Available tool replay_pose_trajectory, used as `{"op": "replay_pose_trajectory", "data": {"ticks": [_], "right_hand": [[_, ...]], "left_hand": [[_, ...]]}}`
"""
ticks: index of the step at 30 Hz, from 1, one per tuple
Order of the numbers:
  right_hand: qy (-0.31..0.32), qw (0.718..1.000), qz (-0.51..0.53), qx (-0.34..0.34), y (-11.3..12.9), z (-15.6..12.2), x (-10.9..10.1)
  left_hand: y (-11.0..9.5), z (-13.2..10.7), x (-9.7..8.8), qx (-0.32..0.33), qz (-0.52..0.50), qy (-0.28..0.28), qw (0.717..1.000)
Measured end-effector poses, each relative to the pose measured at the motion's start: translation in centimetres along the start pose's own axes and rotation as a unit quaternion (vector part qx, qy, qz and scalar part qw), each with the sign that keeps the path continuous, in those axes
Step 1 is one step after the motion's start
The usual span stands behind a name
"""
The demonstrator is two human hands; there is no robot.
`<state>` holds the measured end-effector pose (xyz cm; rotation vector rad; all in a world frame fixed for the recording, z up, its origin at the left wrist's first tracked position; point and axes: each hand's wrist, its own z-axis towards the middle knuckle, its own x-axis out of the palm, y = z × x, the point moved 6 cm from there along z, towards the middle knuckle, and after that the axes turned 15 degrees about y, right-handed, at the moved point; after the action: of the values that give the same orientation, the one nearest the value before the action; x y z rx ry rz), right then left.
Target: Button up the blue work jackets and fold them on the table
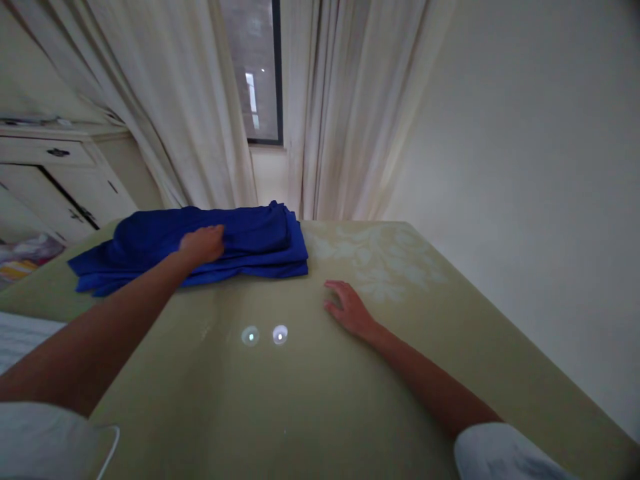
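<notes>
A folded blue cloth [250, 237] lies on the far left part of an olive-green bedsheet [310, 400]. My left hand [203, 245] rests on top of the cloth, fingers curled and pressed onto the fabric near its middle. Flat on the sheet lies my right hand [347, 308], to the right of the cloth and a little nearer to me, fingers stretched out and holding nothing. It does not touch the cloth.
Cream curtains [190, 100] and a dark window [255, 67] stand behind the bed. A white cabinet [60, 180] with drawers is at the left. A plain wall [525, 167] runs along the right. Two small light spots [265, 335] show on the sheet.
</notes>
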<state>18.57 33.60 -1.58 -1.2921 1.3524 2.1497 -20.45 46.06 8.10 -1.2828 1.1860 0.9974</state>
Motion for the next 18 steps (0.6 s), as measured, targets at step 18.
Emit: {"op": "replay_pose_trajectory", "data": {"ticks": [18], "right_hand": [[-0.214, 0.831, 0.506, 0.091, -2.2, -14.2, -4.9]], "left_hand": [[-24.9, -17.4, -3.7, 0.065, -0.078, -0.115, 0.988]]}}
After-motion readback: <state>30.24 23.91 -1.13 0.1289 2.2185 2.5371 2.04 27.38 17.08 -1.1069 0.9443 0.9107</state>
